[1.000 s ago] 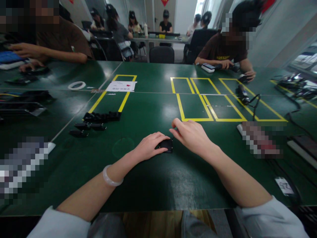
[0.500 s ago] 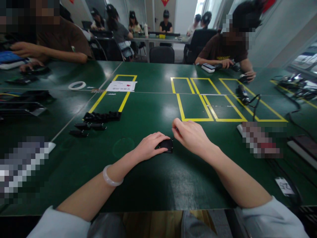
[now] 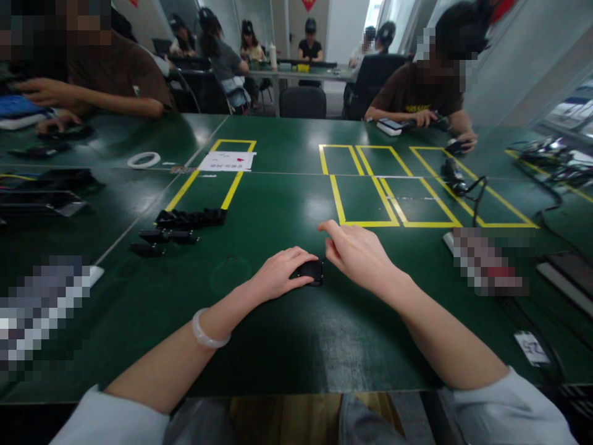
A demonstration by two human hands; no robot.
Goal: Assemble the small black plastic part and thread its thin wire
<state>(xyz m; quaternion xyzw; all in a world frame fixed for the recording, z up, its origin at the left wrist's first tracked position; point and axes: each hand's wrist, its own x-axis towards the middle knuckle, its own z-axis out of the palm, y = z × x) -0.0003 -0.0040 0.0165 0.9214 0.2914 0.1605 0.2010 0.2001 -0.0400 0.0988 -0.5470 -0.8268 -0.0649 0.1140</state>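
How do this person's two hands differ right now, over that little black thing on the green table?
The left hand lies flat on the small black part, pinning it; the right hand hovers beside it, forefinger out. The left wrist wears a pale bangle; the right is bare. Both have light sleeves.

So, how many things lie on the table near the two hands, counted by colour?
Black: 5, namely the small black part under the left hand, beside the right hand, a black cluster, and 3 loose black pieces.
White: 2, the tape ring and paper sheet.
Total: 7.
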